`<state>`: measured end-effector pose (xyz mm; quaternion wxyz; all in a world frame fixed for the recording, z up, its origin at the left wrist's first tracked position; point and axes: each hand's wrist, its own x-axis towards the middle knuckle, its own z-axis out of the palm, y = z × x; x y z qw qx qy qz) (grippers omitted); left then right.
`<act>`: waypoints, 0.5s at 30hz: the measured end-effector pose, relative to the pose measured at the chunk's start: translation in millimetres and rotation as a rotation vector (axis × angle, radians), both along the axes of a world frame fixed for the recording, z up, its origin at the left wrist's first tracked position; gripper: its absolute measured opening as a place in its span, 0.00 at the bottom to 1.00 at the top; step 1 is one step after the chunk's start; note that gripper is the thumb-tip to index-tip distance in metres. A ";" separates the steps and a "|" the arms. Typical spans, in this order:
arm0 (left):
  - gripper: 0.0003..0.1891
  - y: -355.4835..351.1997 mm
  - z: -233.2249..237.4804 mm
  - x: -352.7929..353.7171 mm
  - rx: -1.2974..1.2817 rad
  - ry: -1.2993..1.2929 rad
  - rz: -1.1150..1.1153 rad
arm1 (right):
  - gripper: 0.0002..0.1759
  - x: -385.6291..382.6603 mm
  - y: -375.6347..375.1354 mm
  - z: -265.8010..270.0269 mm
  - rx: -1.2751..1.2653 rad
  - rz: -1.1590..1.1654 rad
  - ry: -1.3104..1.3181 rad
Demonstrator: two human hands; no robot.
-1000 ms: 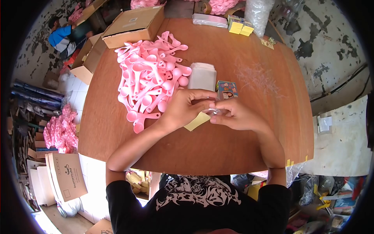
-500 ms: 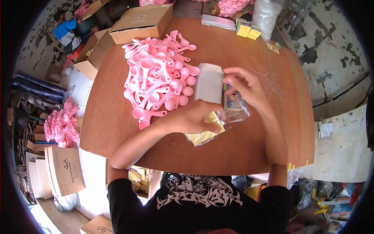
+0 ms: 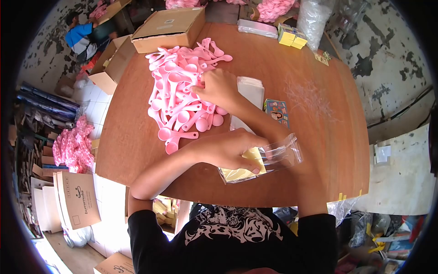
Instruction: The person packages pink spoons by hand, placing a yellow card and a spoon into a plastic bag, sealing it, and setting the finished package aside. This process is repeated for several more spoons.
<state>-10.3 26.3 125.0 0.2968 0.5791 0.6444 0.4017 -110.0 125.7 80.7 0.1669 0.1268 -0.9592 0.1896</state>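
Note:
My left hand (image 3: 239, 150) is closed on a clear plastic bag (image 3: 285, 153) with a yellow card (image 3: 239, 172) inside, held low over the brown table (image 3: 191, 182). Crossing above that arm, my right hand (image 3: 218, 86) reaches to the right side of the pink spoon pile (image 3: 175, 91). Its fingers are bent against the spoons, and what they hold, if anything, is hidden. Partly behind my right forearm lie a stack of clear bags (image 3: 250, 89) and a colourful printed card pack (image 3: 276, 112).
At the table's far edge are a cardboard box (image 3: 169, 29), a flat clear pack (image 3: 258, 28) and yellow boxes (image 3: 292, 36). Thin clear strips (image 3: 315, 98) lie on the right. A person (image 3: 80, 36) is at the far left, beside an open carton (image 3: 112, 61).
My right hand has moved left from beside the bag stack to the spoon pile, uncovering the printed pack. The bag in my left hand has shifted slightly, its open end now spread to the right.

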 end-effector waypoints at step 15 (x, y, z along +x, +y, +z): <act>0.18 -3.0 -7.4 -21.9 0.010 -0.187 0.024 | 0.08 49.4 82.4 18.9 -0.525 0.110 0.094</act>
